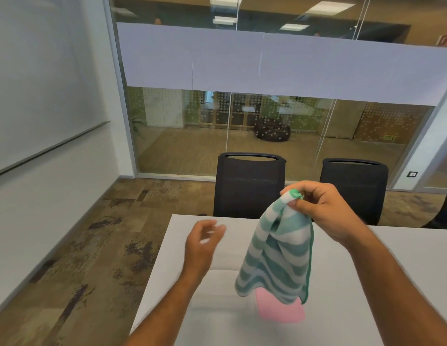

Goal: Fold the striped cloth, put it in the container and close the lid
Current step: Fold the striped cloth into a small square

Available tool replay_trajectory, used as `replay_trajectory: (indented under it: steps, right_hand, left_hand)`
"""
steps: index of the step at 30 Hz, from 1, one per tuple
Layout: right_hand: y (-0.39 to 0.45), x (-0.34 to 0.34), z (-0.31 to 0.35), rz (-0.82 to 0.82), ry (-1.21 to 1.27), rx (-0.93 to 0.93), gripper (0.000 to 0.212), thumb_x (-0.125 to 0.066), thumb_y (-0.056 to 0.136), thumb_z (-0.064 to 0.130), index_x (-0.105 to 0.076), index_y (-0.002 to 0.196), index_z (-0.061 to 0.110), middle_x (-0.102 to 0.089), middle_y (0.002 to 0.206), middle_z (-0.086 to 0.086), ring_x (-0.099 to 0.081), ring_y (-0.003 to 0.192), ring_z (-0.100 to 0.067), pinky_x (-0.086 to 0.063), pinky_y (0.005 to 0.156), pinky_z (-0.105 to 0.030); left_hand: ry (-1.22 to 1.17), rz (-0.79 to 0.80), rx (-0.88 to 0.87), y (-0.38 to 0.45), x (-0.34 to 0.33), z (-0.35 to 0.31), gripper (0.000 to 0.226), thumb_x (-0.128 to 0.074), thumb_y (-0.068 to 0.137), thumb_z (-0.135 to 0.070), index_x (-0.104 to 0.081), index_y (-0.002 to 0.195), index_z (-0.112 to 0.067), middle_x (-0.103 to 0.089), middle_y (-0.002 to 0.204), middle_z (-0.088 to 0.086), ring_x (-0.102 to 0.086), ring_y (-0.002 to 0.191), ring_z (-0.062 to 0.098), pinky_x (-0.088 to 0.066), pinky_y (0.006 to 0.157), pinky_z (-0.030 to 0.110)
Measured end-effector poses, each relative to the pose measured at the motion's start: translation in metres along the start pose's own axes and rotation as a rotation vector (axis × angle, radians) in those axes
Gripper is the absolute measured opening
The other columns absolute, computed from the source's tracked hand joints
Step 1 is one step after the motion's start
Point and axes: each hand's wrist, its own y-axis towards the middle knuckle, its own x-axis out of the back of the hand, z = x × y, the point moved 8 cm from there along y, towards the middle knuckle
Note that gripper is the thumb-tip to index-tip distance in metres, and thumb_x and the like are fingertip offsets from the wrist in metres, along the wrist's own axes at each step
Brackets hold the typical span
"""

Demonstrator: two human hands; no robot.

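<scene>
A green and white striped cloth (277, 255) hangs unfolded in the air above the white table (379, 283). My right hand (324, 211) pinches its top corner between thumb and fingers. My left hand (202, 243) hovers to the left of the cloth, fingers apart and curled, holding nothing; it is blurred. A pink object (280, 310) lies on the table under the cloth's lower edge, partly hidden. I cannot see any container or lid.
Two black office chairs (250, 186) (354, 191) stand at the table's far edge. A glass partition runs behind them. Patterned floor lies to the left of the table, with a white wall and a whiteboard (42, 83) beyond.
</scene>
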Motion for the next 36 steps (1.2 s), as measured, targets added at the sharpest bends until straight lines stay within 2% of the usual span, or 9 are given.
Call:
replay_trajectory:
  steps: [4, 8, 12, 15, 21, 24, 27, 30, 36]
  right_hand:
    - [0.003, -0.015, -0.007, 0.019, -0.127, -0.032, 0.019, -0.068, 0.089, 0.013, -0.077, 0.094, 0.029, -0.076, 0.092, 0.008, -0.071, 0.091, -0.012, -0.062, 0.074, -0.025]
    - [0.002, -0.033, -0.012, 0.07, -0.209, -0.027, 0.016, -0.068, 0.09, 0.014, -0.077, 0.094, 0.027, -0.076, 0.091, 0.005, -0.072, 0.09, -0.017, -0.063, 0.078, -0.034]
    - [0.002, -0.033, -0.017, 0.042, -0.227, -0.035, 0.014, -0.069, 0.089, 0.015, -0.076, 0.095, 0.026, -0.075, 0.092, 0.006, -0.071, 0.092, -0.016, -0.063, 0.083, -0.037]
    - [0.003, -0.033, -0.018, 0.043, -0.269, -0.03, 0.014, -0.07, 0.088, 0.016, -0.075, 0.096, 0.027, -0.075, 0.091, 0.005, -0.07, 0.091, -0.019, -0.062, 0.083, -0.041]
    - [0.003, -0.013, -0.019, -0.097, -0.233, -0.025, 0.022, -0.075, 0.084, 0.011, -0.071, 0.1, 0.026, -0.066, 0.08, -0.008, -0.062, 0.074, -0.026, -0.058, 0.075, -0.05]
    - [0.003, 0.014, -0.02, -0.204, -0.153, -0.054, 0.018, -0.077, 0.082, 0.01, -0.069, 0.095, 0.018, -0.069, 0.084, -0.017, -0.067, 0.077, -0.036, -0.063, 0.071, -0.046]
    - [0.0, 0.043, -0.022, -0.312, -0.085, -0.052, 0.017, -0.078, 0.078, 0.007, -0.064, 0.088, 0.007, -0.066, 0.075, -0.02, -0.063, 0.067, -0.028, -0.062, 0.06, -0.034]
    - [-0.002, 0.062, -0.027, -0.34, -0.075, -0.075, 0.018, -0.076, 0.079, 0.008, -0.063, 0.09, 0.001, -0.068, 0.09, -0.029, -0.067, 0.08, -0.044, -0.061, 0.076, -0.05]
    - [0.003, 0.06, -0.025, -0.31, -0.201, -0.05, 0.009, -0.071, 0.085, 0.005, -0.066, 0.087, 0.011, -0.074, 0.093, -0.011, -0.072, 0.091, -0.029, -0.064, 0.076, -0.041]
  left_hand:
    - [0.048, 0.264, -0.325, -0.014, -0.049, -0.084, 0.054, -0.077, 0.069, -0.061, -0.062, 0.116, -0.04, -0.067, 0.111, -0.021, -0.065, 0.104, 0.006, -0.058, 0.08, 0.019]
    - [0.123, 0.274, -0.58, -0.025, -0.073, -0.129, 0.057, -0.083, 0.073, -0.045, -0.065, 0.124, -0.026, -0.069, 0.116, -0.01, -0.066, 0.103, 0.007, -0.058, 0.084, 0.018]
    - [0.167, 0.213, -0.716, -0.025, -0.071, -0.136, 0.028, -0.079, 0.084, -0.026, -0.071, 0.109, -0.017, -0.072, 0.105, -0.002, -0.068, 0.091, 0.011, -0.06, 0.078, 0.019]
    - [0.196, 0.243, -0.72, -0.018, -0.068, -0.134, 0.018, -0.077, 0.086, -0.019, -0.07, 0.102, -0.016, -0.073, 0.096, -0.002, -0.069, 0.083, 0.011, -0.059, 0.072, 0.016]
    - [0.444, 0.332, -0.673, 0.01, -0.056, -0.138, 0.031, -0.068, 0.087, -0.012, -0.061, 0.108, -0.033, -0.06, 0.086, -0.02, -0.06, 0.074, 0.003, -0.048, 0.062, 0.008]
    - [0.572, 0.306, -0.638, 0.029, -0.034, -0.134, 0.018, -0.065, 0.089, -0.008, -0.067, 0.097, -0.025, -0.066, 0.096, -0.005, -0.059, 0.079, 0.006, -0.05, 0.069, 0.016]
    - [0.649, 0.24, -0.6, 0.046, -0.006, -0.132, 0.015, -0.067, 0.087, -0.005, -0.07, 0.09, -0.019, -0.064, 0.09, -0.004, -0.057, 0.073, 0.006, -0.051, 0.066, 0.022]
    - [0.648, 0.195, -0.563, 0.058, 0.015, -0.133, 0.013, -0.071, 0.086, -0.006, -0.071, 0.088, -0.019, -0.063, 0.083, -0.012, -0.057, 0.069, 0.005, -0.047, 0.061, 0.01]
    - [0.658, 0.189, -0.578, 0.064, 0.023, -0.142, 0.01, -0.075, 0.085, -0.009, -0.075, 0.091, -0.017, -0.067, 0.086, -0.006, -0.062, 0.075, 0.009, -0.052, 0.064, 0.015]
